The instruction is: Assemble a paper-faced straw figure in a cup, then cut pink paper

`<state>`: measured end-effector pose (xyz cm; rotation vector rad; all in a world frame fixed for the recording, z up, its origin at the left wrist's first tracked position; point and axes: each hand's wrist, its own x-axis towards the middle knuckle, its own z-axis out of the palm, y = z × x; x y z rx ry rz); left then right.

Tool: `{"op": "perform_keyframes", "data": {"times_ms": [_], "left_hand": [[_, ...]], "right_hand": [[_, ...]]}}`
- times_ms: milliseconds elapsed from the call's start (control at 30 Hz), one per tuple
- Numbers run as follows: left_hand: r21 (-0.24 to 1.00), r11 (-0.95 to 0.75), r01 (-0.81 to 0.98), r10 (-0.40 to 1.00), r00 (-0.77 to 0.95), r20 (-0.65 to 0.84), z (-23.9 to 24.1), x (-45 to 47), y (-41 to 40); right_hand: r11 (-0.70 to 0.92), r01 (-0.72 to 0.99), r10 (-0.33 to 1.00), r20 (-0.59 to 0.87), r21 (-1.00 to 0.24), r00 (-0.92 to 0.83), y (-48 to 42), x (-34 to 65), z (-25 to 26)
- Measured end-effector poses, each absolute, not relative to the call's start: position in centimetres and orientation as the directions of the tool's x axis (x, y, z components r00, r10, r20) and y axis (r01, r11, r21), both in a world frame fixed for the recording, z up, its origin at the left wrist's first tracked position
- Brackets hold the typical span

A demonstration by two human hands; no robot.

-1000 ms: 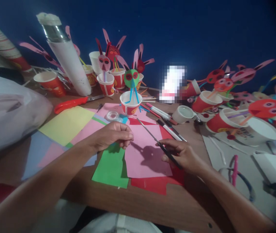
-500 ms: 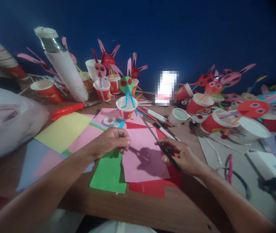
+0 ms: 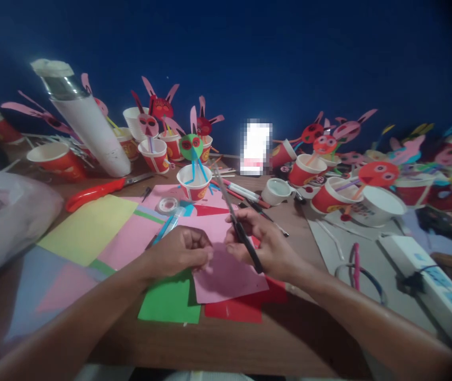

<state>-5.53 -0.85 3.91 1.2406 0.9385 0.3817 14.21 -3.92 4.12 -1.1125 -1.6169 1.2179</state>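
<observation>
Above a pink paper sheet (image 3: pixel 228 283), my left hand (image 3: pixel 180 248) is closed, its thumb and fingertips pressed together. Whatever lies in that pinch, if anything, is too small to make out. My right hand (image 3: pixel 269 243) grips a pair of black-handled scissors (image 3: pixel 246 242), whose blades point up and away from me. The two hands are close together but apart. Beneath them, green paper (image 3: pixel 168 304) and red paper (image 3: pixel 234 313) show around the pink sheet. Just beyond stands a paper cup (image 3: pixel 194 191) carrying a green paper mask-like face (image 3: pixel 191 147) on blue straws.
Red-handled scissors (image 3: pixel 95 194) and yellow paper (image 3: pixel 91 230) lie left, near a plastic bag (image 3: pixel 7 222). A tape roll (image 3: pixel 168 205), markers (image 3: pixel 245 191) and a small white cup (image 3: pixel 277 191) lie ahead. More decorated cups stand behind; a power strip (image 3: pixel 432 280) is right.
My right hand has brought the black-handled scissors left, closer to my left hand. The left hand stays pinched. The view has turned slightly right, so the table things appear further left.
</observation>
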Motion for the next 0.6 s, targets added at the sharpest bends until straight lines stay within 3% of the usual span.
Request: {"op": "perform_keyframes", "data": {"times_ms": [133, 233, 433, 600], "left_hand": [[0.928, 0.280, 0.246, 0.735, 0.567, -0.372, 3.6, -5.6, -1.1], [0.923, 0.277, 0.266, 0.739, 0.554, -0.382, 3.5, -5.6, -1.1], [0.921, 0.340, 0.191, 0.729, 0.565, -0.386, 3.3, -5.4, -1.3], [0.915, 0.381, 0.134, 0.710, 0.592, -0.382, 3.2, -5.3, -1.2]], "right_hand": [[0.284, 0.263, 0.925, 0.191, -0.922, -0.328, -3.8, 12.9, 3.8], [0.298, 0.309, 0.926, 0.196, -0.903, -0.321, -3.7, 12.4, 3.4], [0.247, 0.279, 0.945, 0.167, -0.928, -0.281, -3.6, 12.4, 2.6], [0.109, 0.201, 0.962, 0.053, -0.973, -0.269, -3.3, 12.7, 2.4]]}}
